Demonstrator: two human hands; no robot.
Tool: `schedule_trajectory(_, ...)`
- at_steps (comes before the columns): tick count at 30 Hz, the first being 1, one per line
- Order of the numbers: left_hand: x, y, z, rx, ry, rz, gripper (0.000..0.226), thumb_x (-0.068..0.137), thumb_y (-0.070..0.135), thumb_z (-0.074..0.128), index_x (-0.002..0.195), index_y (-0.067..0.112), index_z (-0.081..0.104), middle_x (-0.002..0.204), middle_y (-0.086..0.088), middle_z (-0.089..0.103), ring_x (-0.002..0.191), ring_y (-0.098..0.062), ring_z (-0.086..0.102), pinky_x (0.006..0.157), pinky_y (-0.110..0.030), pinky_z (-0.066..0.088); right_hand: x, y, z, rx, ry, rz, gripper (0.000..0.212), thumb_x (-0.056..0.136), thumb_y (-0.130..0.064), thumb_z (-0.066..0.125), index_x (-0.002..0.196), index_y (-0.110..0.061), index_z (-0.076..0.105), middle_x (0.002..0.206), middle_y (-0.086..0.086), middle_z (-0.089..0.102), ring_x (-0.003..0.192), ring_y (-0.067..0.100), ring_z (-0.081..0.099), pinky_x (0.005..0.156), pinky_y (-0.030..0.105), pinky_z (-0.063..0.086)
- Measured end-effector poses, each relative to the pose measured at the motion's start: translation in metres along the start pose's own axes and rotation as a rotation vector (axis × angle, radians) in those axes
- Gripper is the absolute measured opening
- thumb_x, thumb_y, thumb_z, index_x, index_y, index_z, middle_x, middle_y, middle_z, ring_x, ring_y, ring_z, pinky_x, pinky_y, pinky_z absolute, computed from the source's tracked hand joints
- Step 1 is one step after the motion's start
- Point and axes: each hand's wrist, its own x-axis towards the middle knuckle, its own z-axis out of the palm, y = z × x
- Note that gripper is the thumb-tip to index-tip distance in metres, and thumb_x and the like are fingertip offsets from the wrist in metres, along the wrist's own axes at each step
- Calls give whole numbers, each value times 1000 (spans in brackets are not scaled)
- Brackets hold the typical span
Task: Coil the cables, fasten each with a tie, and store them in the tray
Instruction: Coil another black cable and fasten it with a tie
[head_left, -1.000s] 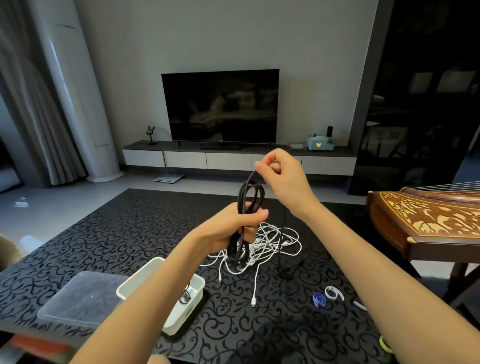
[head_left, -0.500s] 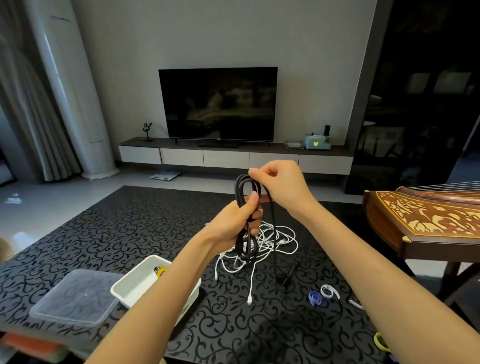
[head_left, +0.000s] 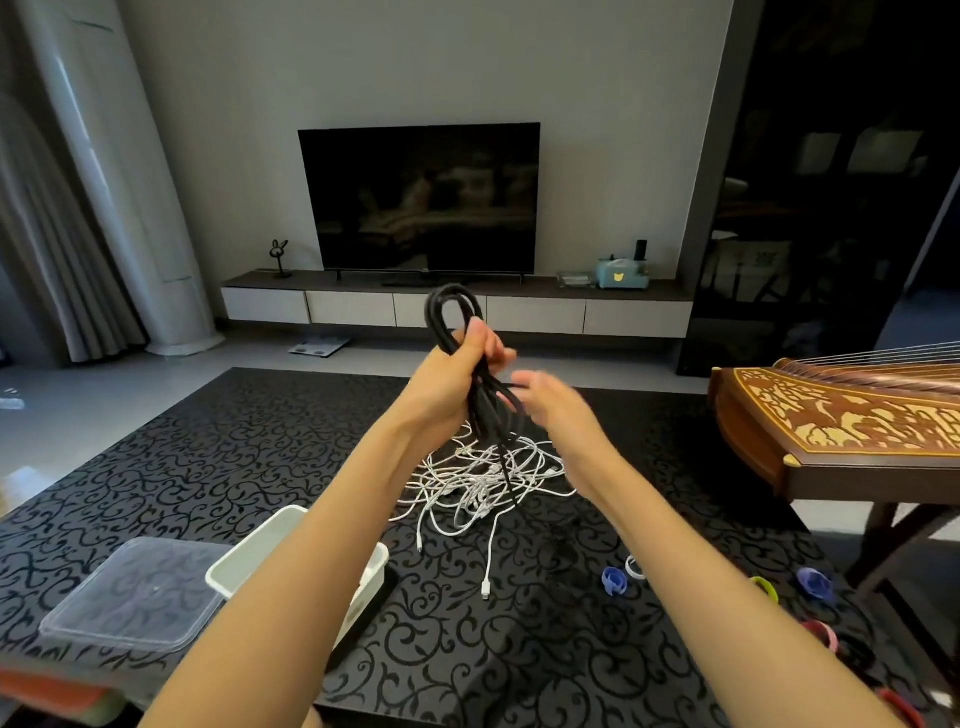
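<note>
The left hand (head_left: 457, 374) grips the looped black rubber cable (head_left: 454, 317) above the black patterned table (head_left: 208, 467), while the blurred right hand (head_left: 545, 400), fingers loosely spread, holds nothing beside it.

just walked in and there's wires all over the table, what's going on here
A person is coiling a black cable. The left hand grips the gathered loops, raised above the table, while the right hand is beside it, blurred, apparently feeding in the trailing end. A tangle of white cables lies uncoiled on the table. Coloured ties sit to the right, and the white tray with its clear lid is to the left.
</note>
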Motion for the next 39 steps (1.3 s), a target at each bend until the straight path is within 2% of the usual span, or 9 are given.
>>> schedule_trajectory(3, 6, 9, 0, -202, -4, 40, 37, 103, 26, 30, 73, 11, 45, 65, -1, 63, 80, -17, 70, 78, -29, 56, -13, 30, 5, 14, -212, 87, 51, 102, -43, 24, 109, -15, 65, 81, 2, 73, 88, 11, 69, 100, 37, 32)
schedule_trajectory(6, 13, 26, -6, -290, 73, 11, 38, 103, 31, 32, 72, 13, 44, 52, 4, 52, 57, -9, 62, 58, -21, 52, -23, 48, 5, 58, -380, 103, 65, 93, -57, 25, 85, -11, 70, 51, 0, 56, 52, 14, 56, 73, 27, 47)
schedule_trajectory(10, 26, 59, -30, -446, 175, 51, 37, 102, 34, 34, 72, 15, 42, 42, 10, 34, 34, -1, 31, 37, -14, 30, -28, 65, -7, -46, -285, 21, 45, 90, -45, 47, 66, -12, 66, 45, -4, 38, 46, 10, 36, 59, 25, 40)
schedule_trajectory(14, 30, 82, -62, -44, 378, 183, 36, 102, 29, 40, 69, 16, 44, 41, 10, 30, 33, -4, 24, 36, -19, 21, -26, 68, -24, -133, -143, -21, 29, 100, -14, 45, 79, -9, 64, 51, -6, 35, 49, 8, 32, 56, 27, 36)
schedule_trajectory(17, 25, 77, -75, 659, 532, 184, 28, 98, 28, 46, 72, 18, 48, 51, 6, 40, 45, -12, 36, 44, -24, 29, -26, 53, -26, -381, -164, -157, 25, 100, -17, 45, 89, -13, 67, 52, -15, 45, 50, 2, 39, 55, 18, 30)
schedule_trajectory(20, 11, 48, -72, 966, 405, 21, 23, 91, 40, 58, 80, 19, 55, 60, 4, 48, 53, -14, 44, 50, -26, 34, -27, 23, -18, -581, -263, -378, 20, 96, -20, 52, 92, -17, 71, 71, -21, 61, 65, -7, 54, 62, 10, 38)
schedule_trajectory(27, -34, -17, -43, 179, -176, -530, 69, 56, 82, 55, 73, 15, 49, 50, 8, 27, 38, -5, 25, 35, -17, 24, -8, -31, -15, -636, -27, -567, 20, 96, -19, 52, 81, -18, 66, 73, 1, 66, 69, 20, 58, 68, 38, 43)
schedule_trajectory(33, -45, -33, -16, 194, -281, -435, 22, 82, 14, 68, 69, 15, 50, 56, 3, 31, 41, -5, 24, 42, -19, 18, -3, -43, -5, -680, -37, -564, 24, 97, -22, 49, 76, -19, 60, 63, -12, 54, 61, 2, 49, 57, 12, 32)
schedule_trajectory(39, -50, -31, -17, -78, -281, -506, 22, 98, 16, 42, 77, 12, 45, 59, 4, 38, 45, -5, 31, 44, -16, 25, 3, -43, -27, -603, -94, -327, 7, 94, -20, 55, 96, -16, 60, 64, -3, 55, 56, 7, 47, 56, 14, 39)
